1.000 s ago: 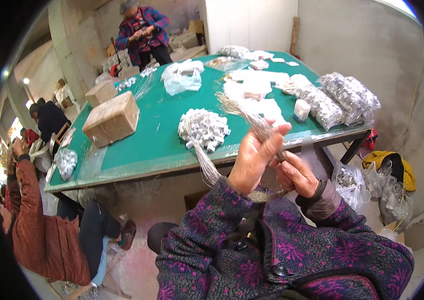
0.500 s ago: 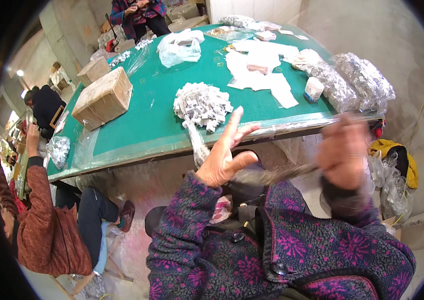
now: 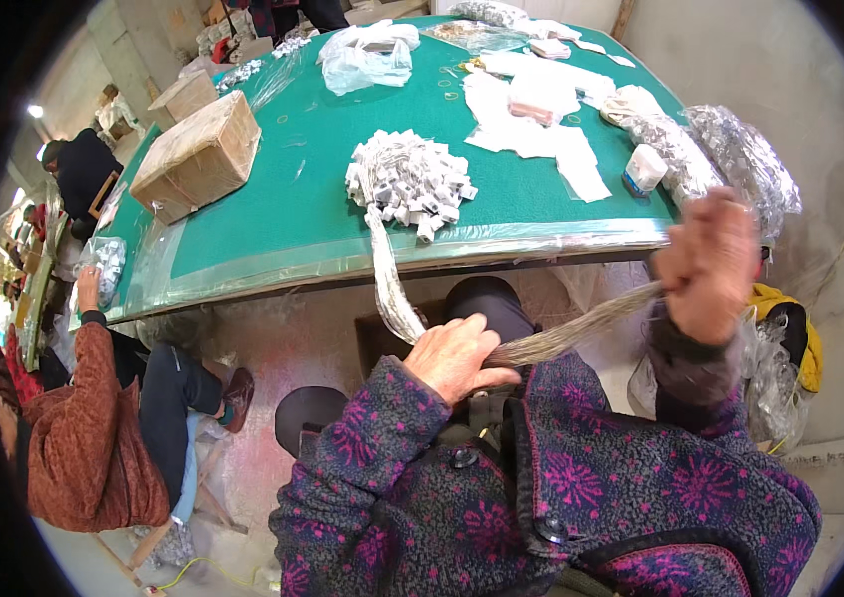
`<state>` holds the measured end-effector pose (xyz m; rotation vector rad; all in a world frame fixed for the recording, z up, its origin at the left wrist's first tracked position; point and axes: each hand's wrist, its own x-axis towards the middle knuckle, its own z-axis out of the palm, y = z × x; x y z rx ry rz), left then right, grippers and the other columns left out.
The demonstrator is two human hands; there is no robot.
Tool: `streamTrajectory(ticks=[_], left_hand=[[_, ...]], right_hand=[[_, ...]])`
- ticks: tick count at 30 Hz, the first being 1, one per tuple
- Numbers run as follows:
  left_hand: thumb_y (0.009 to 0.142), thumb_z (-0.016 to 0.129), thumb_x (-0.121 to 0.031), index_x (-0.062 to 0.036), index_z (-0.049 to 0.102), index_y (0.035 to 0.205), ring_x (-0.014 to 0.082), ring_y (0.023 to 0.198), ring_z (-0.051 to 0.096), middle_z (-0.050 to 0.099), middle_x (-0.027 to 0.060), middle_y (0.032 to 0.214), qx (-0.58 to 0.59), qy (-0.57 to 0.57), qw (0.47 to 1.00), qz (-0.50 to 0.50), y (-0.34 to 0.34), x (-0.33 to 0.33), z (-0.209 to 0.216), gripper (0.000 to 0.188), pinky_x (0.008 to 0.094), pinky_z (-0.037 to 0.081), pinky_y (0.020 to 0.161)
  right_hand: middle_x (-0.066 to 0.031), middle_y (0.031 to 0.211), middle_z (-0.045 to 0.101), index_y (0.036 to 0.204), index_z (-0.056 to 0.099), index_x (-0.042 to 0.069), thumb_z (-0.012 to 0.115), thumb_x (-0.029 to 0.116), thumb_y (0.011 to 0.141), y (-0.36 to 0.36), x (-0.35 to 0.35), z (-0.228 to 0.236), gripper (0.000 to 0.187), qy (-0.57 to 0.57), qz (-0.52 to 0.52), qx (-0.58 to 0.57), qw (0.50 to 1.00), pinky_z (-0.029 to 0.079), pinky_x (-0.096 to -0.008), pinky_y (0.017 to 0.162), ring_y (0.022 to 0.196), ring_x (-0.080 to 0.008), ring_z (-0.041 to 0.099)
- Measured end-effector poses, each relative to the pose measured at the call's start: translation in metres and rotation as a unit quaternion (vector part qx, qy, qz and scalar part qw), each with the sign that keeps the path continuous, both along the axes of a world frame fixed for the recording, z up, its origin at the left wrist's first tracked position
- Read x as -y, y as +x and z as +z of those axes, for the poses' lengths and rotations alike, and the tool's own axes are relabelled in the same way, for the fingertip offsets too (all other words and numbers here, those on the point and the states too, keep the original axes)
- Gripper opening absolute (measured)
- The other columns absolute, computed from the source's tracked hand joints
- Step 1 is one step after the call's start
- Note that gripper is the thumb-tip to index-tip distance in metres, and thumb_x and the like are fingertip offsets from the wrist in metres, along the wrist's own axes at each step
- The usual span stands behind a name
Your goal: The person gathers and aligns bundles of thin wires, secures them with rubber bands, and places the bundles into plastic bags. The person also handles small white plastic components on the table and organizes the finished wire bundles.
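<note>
On the green table (image 3: 288,204), a taped carton (image 3: 196,159) sits at the left, a smaller box (image 3: 183,99) just behind it; a pale plastic bag (image 3: 369,68) lies toward the far side; a small white container (image 3: 645,169) stands near silvery packed bags (image 3: 683,164); a seated co-worker (image 3: 108,423) wears a rust-brown jacket (image 3: 94,463)

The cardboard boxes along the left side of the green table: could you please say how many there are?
2: a larger box near the left edge of the green table, and a smaller box just beyond it. Others may be hidden.
</note>
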<state>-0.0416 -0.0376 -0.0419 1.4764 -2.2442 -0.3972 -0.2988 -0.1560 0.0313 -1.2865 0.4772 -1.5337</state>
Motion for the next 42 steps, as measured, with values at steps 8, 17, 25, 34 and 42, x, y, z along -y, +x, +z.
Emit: streamTrajectory(ticks=[8,17,25,34,42], left_hand=[[0.077,0.070,-0.048,-0.0035,0.064,0.093,0.0329,0.088,0.057,0.062,0.0144,0.083,0.104,0.159,0.981,0.028,0.014,-0.018,0.003,0.048,0.0441,0.047,0.076],[0.080,0.069,-0.046,-0.0036,0.060,0.111,0.0363,0.090,0.060,0.062,0.0165,0.091,0.062,0.126,0.990,0.025,0.021,-0.008,-0.002,0.053,0.0449,0.048,0.079],[0.085,0.068,-0.037,-0.0002,0.055,0.120,0.0379,0.097,0.062,0.064,0.0202,0.106,-0.038,0.042,0.998,0.026,0.021,-0.008,-0.007,0.052,0.0426,0.051,0.082],[0.084,0.073,-0.032,0.0057,0.041,0.136,0.0313,0.123,0.054,0.056,0.0222,0.130,-0.266,0.070,0.960,0.057,0.015,0.002,0.016,0.072,0.0372,0.042,0.102],[0.093,0.065,-0.018,0.0016,0.052,0.113,0.0166,0.098,0.062,0.064,0.0102,0.104,-0.719,0.052,0.693,0.000,-0.023,0.014,0.040,0.031,0.0313,0.048,0.090]], right_hand=[[0.0016,0.060,0.046,0.082,0.053,0.008,0.043,0.027,0.100,0.060,0.013,-0.031,0.027,-0.109,-0.008,-0.364,0.925,0.029,-0.0271,0.040,0.044,-0.0107,0.037],[0.0036,0.065,0.048,0.082,0.051,0.009,0.046,0.026,0.100,0.060,0.000,-0.037,0.025,0.396,0.142,-0.309,0.853,0.038,-0.0285,0.047,0.054,-0.0094,0.047],[0.0025,0.058,0.041,0.090,0.052,0.008,0.046,0.027,0.101,0.032,-0.001,-0.021,0.023,0.012,0.111,0.050,0.992,0.026,-0.0300,0.038,0.043,-0.0098,0.033],[0.0059,0.057,0.039,0.089,0.050,0.007,0.040,0.023,0.104,0.032,-0.004,-0.098,0.025,0.145,0.148,-0.242,0.948,0.026,-0.0202,0.040,0.043,-0.0029,0.032],[-0.0225,0.085,0.064,0.115,0.050,-0.003,0.050,0.011,0.098,0.088,-0.060,-0.072,0.022,-0.171,0.062,-0.381,0.907,0.049,-0.0356,0.066,0.077,-0.0366,0.066]])
